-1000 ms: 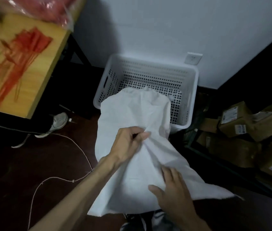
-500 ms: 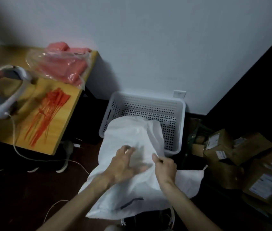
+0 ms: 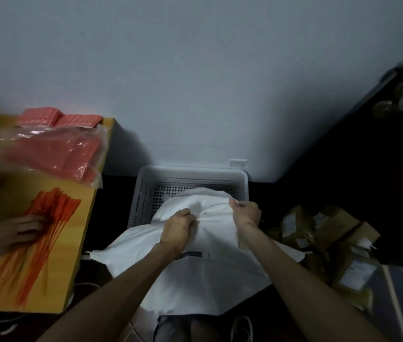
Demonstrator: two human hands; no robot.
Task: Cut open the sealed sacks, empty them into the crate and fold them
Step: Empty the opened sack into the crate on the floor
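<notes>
Over the near rim of the white crate (image 3: 241, 173), the white sack (image 3: 195, 280) lies with its far end above the crate. The left hand (image 3: 179, 227) and the right hand (image 3: 246, 213) each clench a bunch of cloth near that far end, and the rest of the sack hangs down toward the person.

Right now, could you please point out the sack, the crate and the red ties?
sack (image 3: 207, 280): head view, lower front panel.
crate (image 3: 143, 196): head view, left wall.
red ties (image 3: 57, 211): head view, upper end of bundle.

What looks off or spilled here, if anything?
Nothing spilled or damaged. The left hand and right hand grip the white sack, its far end draped over the crate rim. Only oddity: another person's hand on the strewn orange ties on the table.
</notes>
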